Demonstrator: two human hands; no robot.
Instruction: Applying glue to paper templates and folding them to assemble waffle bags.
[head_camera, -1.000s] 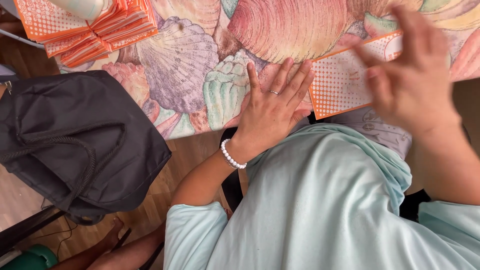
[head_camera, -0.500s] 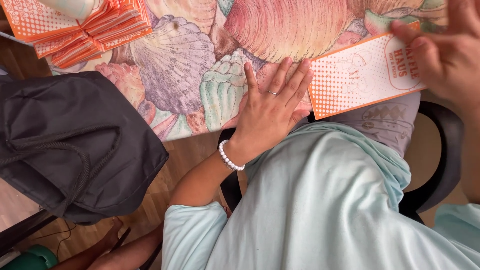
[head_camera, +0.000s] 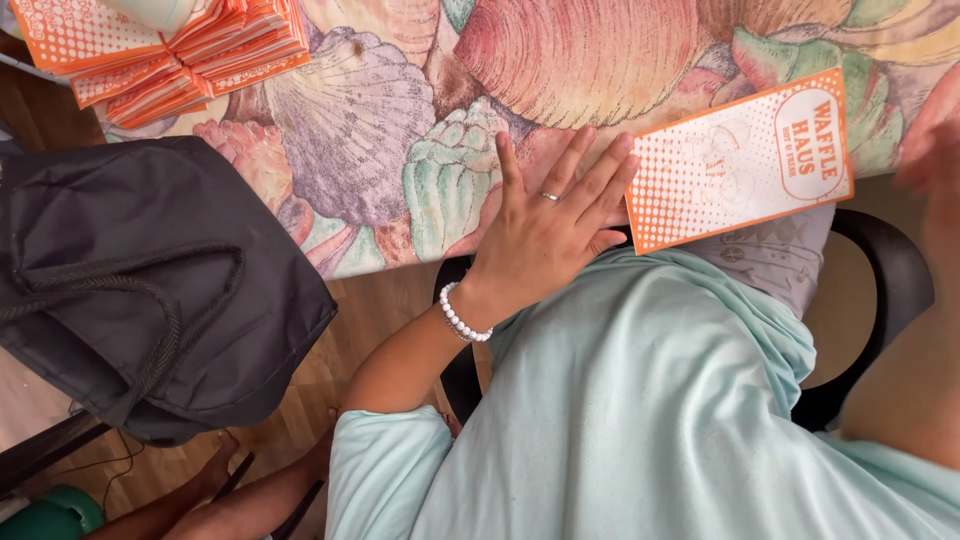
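A flat orange-and-white paper sleeve (head_camera: 742, 165), printed with a dot pattern, lay on the near edge of a table covered in a seashell-patterned cloth (head_camera: 400, 130). One short end of the sleeve overhung the table edge, above the person's lap. Nothing gripped it.

Just to the left of the sleeve, the left hand (head_camera: 545, 235) rested palm down on the cloth, fingers spread and straight, fingertips almost touching the sleeve's left edge. It held nothing. A ring sat on one finger and a white bead bracelet (head_camera: 462, 318) circled the wrist.

To the right of the sleeve, the right hand (head_camera: 930, 140) was a blurred shape at the picture's edge, lifted clear of the sleeve. Whether its fingers were spread or curled could not be told.

Far to the left of the sleeve, at the table's far corner, sat a stack of similar orange sleeves (head_camera: 160, 50), some fanned, with a pale rounded object on top that was cut off by the frame.

Judging from this, one sleeve lay apart from the stack and flat, not in hand, while the stack remained well out of reach.

Below and left of the sleeve, off the table, a black fabric bag (head_camera: 140, 280) with cord handles hung over something. The person wore a pale mint top (head_camera: 640, 420) and sat on a black chair (head_camera: 890, 300) over a wooden floor.
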